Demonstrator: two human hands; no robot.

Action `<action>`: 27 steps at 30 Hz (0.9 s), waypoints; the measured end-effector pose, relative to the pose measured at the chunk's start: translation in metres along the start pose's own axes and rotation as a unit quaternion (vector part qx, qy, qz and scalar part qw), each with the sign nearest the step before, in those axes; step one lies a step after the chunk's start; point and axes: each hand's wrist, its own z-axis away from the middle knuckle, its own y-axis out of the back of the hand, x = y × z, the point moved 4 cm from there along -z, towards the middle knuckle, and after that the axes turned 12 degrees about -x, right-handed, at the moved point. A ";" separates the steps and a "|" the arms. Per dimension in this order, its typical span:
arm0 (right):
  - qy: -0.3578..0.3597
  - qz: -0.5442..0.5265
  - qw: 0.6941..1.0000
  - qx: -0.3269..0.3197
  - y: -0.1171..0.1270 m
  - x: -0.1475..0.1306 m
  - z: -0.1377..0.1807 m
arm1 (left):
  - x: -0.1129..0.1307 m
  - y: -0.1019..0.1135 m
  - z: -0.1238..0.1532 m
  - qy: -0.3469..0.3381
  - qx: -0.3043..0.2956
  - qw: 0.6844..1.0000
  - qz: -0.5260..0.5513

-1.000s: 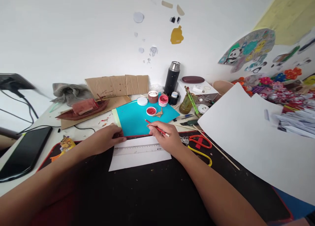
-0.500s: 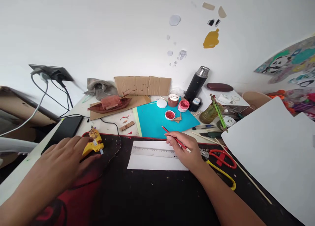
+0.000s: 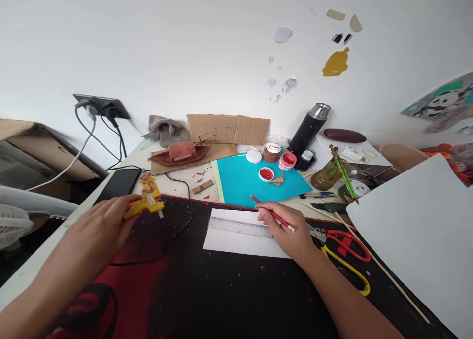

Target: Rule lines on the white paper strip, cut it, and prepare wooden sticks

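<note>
My left hand (image 3: 99, 228) is wrapped round a yellow glue gun (image 3: 145, 203) at the left of the black mat (image 3: 221, 289), its cable (image 3: 181, 201) trailing back to the wall. My right hand (image 3: 290, 230) is closed on a thin red paintbrush (image 3: 271, 213) and rests on the right end of a clear ruler (image 3: 240, 226) lying on a white strip of paper (image 3: 244, 240). Just beyond lies a turquoise sheet (image 3: 251, 184) with an open pot of red paint (image 3: 266, 174) on it.
A brown model boat (image 3: 179, 154) sits on cardboard at the back left, a phone (image 3: 118, 184) beside it. Paint jars, a black flask (image 3: 308, 127) and a brush jar (image 3: 327, 174) stand behind. Red-and-yellow scissors (image 3: 343, 245), a skewer and a large white sheet (image 3: 421, 230) lie to the right.
My left hand left the edge of the turquoise sheet, swung left and closed on the glue gun. The view turned left. My right hand stayed on the ruler with the brush.
</note>
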 end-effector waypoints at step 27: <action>0.004 -0.034 0.999 0.006 -0.001 -0.004 -0.003 | -0.001 0.030 -0.063 0.076 0.013 0.997 0.014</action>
